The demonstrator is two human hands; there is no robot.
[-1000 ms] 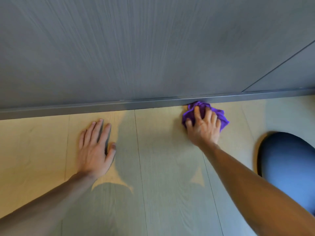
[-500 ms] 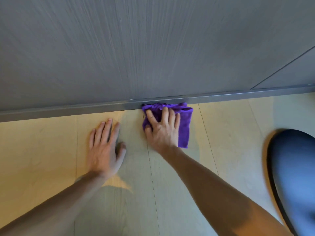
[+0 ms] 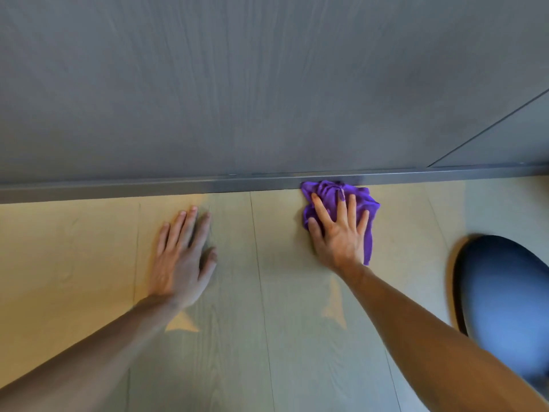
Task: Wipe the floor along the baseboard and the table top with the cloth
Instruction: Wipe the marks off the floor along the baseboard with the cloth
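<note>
A crumpled purple cloth (image 3: 329, 193) lies on the pale wood-plank floor (image 3: 276, 307), its far edge touching the dark grey baseboard (image 3: 148, 188). My right hand (image 3: 340, 236) lies flat on top of the cloth with fingers spread, pressing it down. My left hand (image 3: 184, 257) rests palm down on the bare floor to the left, fingers apart, holding nothing. No table top is in view.
A grey wood-grain wall panel (image 3: 267, 84) rises above the baseboard, with a seam at the right. A dark blue rounded shape (image 3: 505, 295), blurred, sits on the floor at the right, near my right arm.
My right hand has slid the cloth to the right along the baseboard after a leftward stroke. The cloth has bunched up. My left hand has stayed planted on the floor.
</note>
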